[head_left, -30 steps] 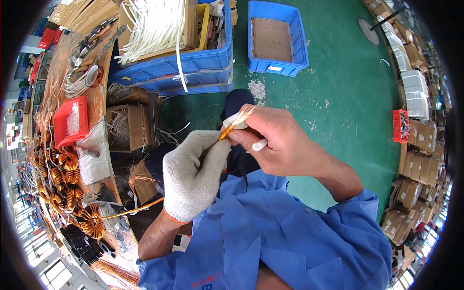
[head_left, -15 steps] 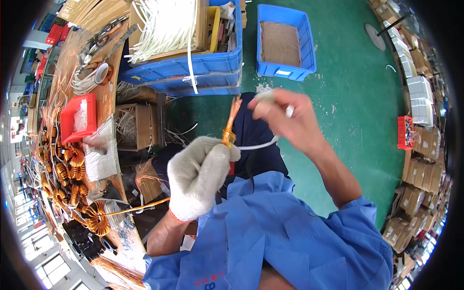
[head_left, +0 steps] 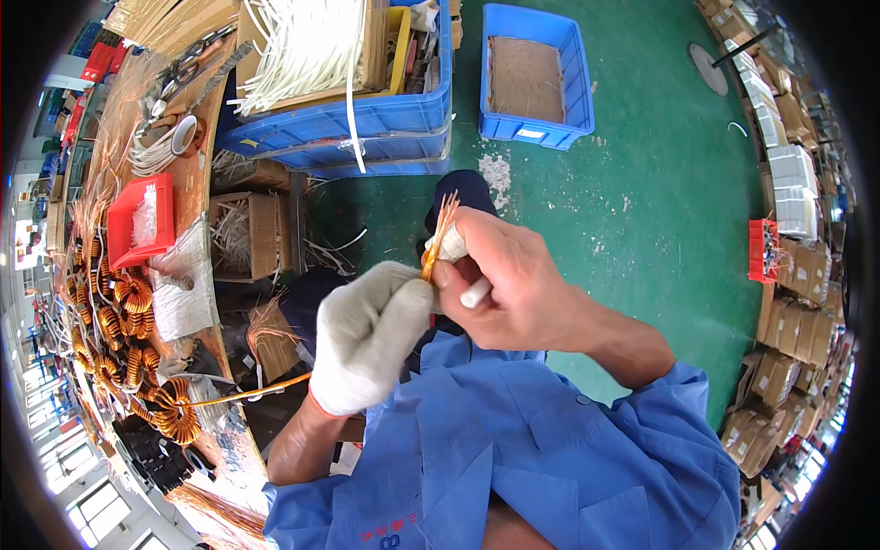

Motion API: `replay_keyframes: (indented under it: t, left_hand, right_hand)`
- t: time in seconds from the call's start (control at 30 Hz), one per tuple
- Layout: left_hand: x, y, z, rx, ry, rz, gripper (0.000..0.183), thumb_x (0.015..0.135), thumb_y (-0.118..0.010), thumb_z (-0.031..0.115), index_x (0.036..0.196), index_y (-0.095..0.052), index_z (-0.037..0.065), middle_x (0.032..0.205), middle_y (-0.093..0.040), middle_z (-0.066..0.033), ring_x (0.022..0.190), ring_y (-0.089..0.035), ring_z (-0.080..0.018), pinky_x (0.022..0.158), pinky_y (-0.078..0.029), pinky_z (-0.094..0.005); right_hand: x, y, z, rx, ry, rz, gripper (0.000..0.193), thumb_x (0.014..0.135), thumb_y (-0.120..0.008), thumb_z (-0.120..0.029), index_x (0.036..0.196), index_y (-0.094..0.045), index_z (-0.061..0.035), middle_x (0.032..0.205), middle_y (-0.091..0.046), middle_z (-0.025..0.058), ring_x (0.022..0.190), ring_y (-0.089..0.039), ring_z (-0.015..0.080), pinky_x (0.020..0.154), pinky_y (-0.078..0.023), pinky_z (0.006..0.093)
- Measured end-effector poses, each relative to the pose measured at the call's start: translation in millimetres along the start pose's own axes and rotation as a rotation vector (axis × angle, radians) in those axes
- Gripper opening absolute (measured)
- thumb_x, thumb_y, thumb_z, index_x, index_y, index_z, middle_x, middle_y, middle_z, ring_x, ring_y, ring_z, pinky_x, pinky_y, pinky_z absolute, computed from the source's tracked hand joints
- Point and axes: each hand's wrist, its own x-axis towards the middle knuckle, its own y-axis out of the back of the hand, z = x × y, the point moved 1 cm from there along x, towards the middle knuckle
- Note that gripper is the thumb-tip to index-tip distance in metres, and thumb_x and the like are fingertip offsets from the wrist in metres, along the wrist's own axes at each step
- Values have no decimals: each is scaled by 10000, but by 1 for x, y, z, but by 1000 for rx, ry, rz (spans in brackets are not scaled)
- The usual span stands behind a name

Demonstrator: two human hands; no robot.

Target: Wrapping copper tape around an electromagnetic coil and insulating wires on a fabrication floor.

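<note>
My left hand (head_left: 371,330), in a white knit glove, is closed round the lower part of a copper wire bundle (head_left: 447,213). The bundle points up, its bare strands fanned at the tip and an orange-yellow wrapped part (head_left: 427,266) below. My right hand (head_left: 518,280), mostly bare with a white cover on a fingertip (head_left: 449,244), pinches the bundle just above the glove. A short end of white tubing (head_left: 477,292) sticks out between its curled fingers; the rest is hidden. Orange wire (head_left: 252,395) runs from a wound ring coil (head_left: 176,412) toward my left forearm.
The workbench (head_left: 197,197) on the left bears several ring coils, a red bin (head_left: 142,220), scissors (head_left: 188,69) and a tape roll (head_left: 188,135). Ahead, stacked blue crates (head_left: 357,147) hold white tubing (head_left: 307,55). Another blue crate (head_left: 577,82) stands on the green floor.
My right hand has come left and down from beside the bundle and now grips it. The strands look more fanned. My left hand keeps its hold.
</note>
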Motion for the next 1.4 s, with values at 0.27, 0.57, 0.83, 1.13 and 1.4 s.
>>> replay_keyframes:
  t: [0.27, 0.57, 0.83, 1.13, 1.4]
  left_hand:
    - [4, -5, -10, 188, -146, 129, 231, 1113, -563, 157, 1024, -674, -25, 665, -551, 38, 552, -441, -15, 496, -335, -229]
    - [11, -3, -12, 136, -169, 184, 214, 1114, -584, 170, 1058, -669, -19, 692, -553, 50, 556, -442, -3, 488, -330, -216]
    - [16, -2, -8, 290, -282, 193, 148, 1067, -614, 80, 1025, -692, -38, 717, -621, -39, 646, -505, -40, 572, -437, -268]
    - [19, -6, -6, 332, -318, 108, 124, 1038, -621, 35, 970, -691, -41, 686, -627, -102, 634, -522, -59, 567, -469, -300]
    - [-3, -9, 5, 266, -213, 84, 185, 1030, -606, 66, 921, -720, -31, 707, -639, -19, 626, -548, -47, 556, -434, -262]
  right_hand:
    - [2, -28, 4, 605, -596, 181, 104, 1019, -611, -76, 944, -604, -4, 767, -567, -37, 670, -464, 20, 542, -372, 263]
    - [12, -47, 33, 157, -214, 372, 151, 920, -698, 25, 920, -548, 11, 732, -579, 63, 634, -528, 67, 536, -450, 300]
    - [20, -28, 28, 248, -282, 222, 100, 959, -696, -15, 998, -609, 14, 754, -623, 55, 668, -550, 78, 575, -461, 297]
    - [26, 4, 14, -159, 14, 23, 98, 914, -647, -8, 835, -589, -12, 830, -600, 161, 658, -622, 350, 570, -487, 411]
    - [48, 116, 118, -101, -377, 575, 241, 1027, -647, -189, 832, -642, -47, 710, -564, -51, 621, -487, 53, 524, -365, 270]
